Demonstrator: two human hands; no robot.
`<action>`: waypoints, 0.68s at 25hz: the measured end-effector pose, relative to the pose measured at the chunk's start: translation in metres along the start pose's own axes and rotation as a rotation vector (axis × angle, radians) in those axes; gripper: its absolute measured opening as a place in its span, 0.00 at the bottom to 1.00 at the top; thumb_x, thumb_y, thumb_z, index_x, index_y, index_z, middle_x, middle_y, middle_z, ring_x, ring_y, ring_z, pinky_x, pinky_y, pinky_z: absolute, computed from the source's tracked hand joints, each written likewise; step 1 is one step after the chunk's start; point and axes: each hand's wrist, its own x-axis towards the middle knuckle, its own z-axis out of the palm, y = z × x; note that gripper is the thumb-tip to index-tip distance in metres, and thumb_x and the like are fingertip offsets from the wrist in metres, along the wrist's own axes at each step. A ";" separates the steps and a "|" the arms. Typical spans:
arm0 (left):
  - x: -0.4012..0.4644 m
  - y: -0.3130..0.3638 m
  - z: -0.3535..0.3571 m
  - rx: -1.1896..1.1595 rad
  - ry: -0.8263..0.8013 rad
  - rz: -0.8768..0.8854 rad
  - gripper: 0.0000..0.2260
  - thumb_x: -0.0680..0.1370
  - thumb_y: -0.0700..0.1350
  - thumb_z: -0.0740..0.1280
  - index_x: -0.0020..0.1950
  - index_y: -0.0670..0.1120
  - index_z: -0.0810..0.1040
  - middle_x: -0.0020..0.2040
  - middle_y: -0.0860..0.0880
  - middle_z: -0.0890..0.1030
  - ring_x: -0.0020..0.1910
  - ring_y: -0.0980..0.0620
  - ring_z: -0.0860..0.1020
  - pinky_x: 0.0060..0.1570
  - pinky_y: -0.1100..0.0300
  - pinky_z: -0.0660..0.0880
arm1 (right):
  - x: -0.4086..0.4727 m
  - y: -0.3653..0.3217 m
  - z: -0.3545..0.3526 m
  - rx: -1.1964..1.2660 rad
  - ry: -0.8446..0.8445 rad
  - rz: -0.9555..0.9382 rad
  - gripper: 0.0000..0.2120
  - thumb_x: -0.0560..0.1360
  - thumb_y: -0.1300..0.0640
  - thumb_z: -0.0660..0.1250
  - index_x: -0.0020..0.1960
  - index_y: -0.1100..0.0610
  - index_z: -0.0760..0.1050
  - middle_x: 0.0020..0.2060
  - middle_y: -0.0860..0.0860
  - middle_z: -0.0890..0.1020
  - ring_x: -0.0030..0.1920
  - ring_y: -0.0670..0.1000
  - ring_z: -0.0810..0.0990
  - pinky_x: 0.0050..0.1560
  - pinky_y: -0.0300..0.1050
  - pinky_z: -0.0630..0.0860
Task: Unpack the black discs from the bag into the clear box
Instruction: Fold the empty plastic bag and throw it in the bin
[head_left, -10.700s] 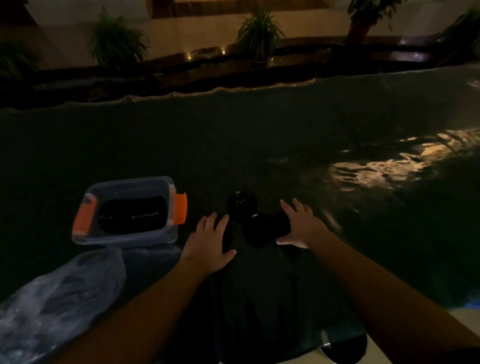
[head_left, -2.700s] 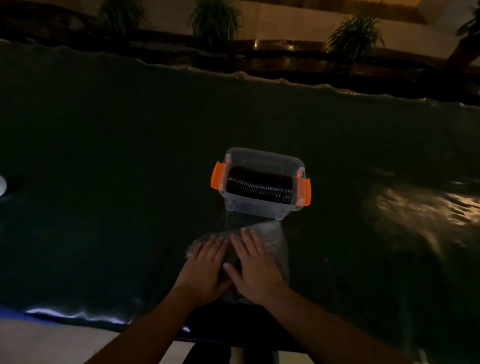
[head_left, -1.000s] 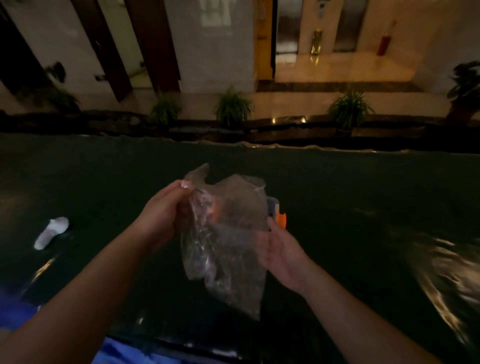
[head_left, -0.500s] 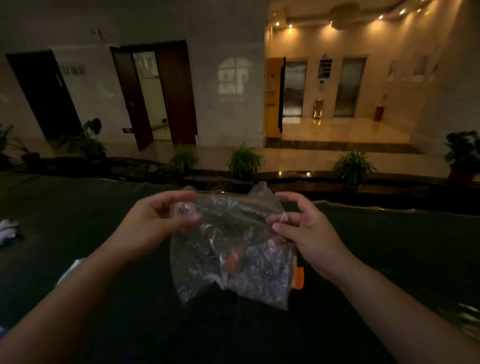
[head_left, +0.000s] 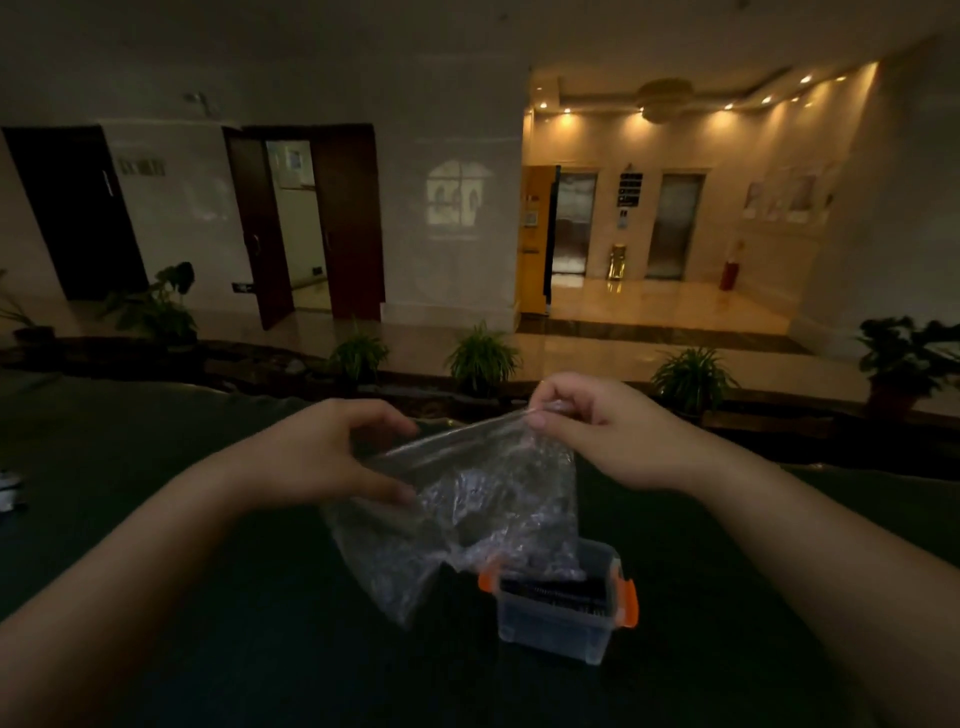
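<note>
Left hand (head_left: 332, 457) and right hand (head_left: 597, 431) pinching the clear bag (head_left: 467, 514) aloft, black discs (head_left: 553, 596) inside clear box (head_left: 556, 618) on dark tabletop (head_left: 234, 649), dim lobby, potted plants (head_left: 483, 358), lit elevators (head_left: 675, 226) beyond

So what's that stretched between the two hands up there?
In the head view, a clear plastic bag spans from the left hand to the right hand, each pinching its top edge; it hangs above the clear box.

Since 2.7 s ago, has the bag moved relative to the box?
Yes. The bag lay flat on the table in front of the box; now both hands hold it up, above the box's left end.
</note>
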 end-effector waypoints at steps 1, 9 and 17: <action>0.007 0.007 0.002 -0.084 -0.077 0.026 0.20 0.68 0.55 0.79 0.58 0.66 0.79 0.58 0.63 0.81 0.57 0.63 0.79 0.56 0.57 0.77 | 0.010 -0.009 -0.002 0.011 -0.051 -0.018 0.04 0.83 0.54 0.66 0.52 0.47 0.79 0.46 0.46 0.85 0.47 0.41 0.84 0.48 0.42 0.81; 0.057 0.017 0.027 -0.869 -0.053 0.017 0.13 0.72 0.48 0.79 0.54 0.46 0.87 0.55 0.44 0.87 0.54 0.44 0.86 0.47 0.48 0.83 | 0.043 -0.001 -0.004 0.874 0.157 0.295 0.33 0.74 0.29 0.65 0.68 0.53 0.78 0.59 0.56 0.87 0.60 0.58 0.85 0.67 0.65 0.76; 0.083 0.004 0.027 -0.946 -0.157 0.045 0.15 0.74 0.50 0.76 0.61 0.53 0.83 0.59 0.45 0.86 0.58 0.42 0.84 0.49 0.48 0.83 | 0.028 0.036 0.033 0.866 0.108 0.430 0.12 0.80 0.55 0.70 0.61 0.57 0.84 0.55 0.57 0.88 0.57 0.56 0.87 0.58 0.56 0.81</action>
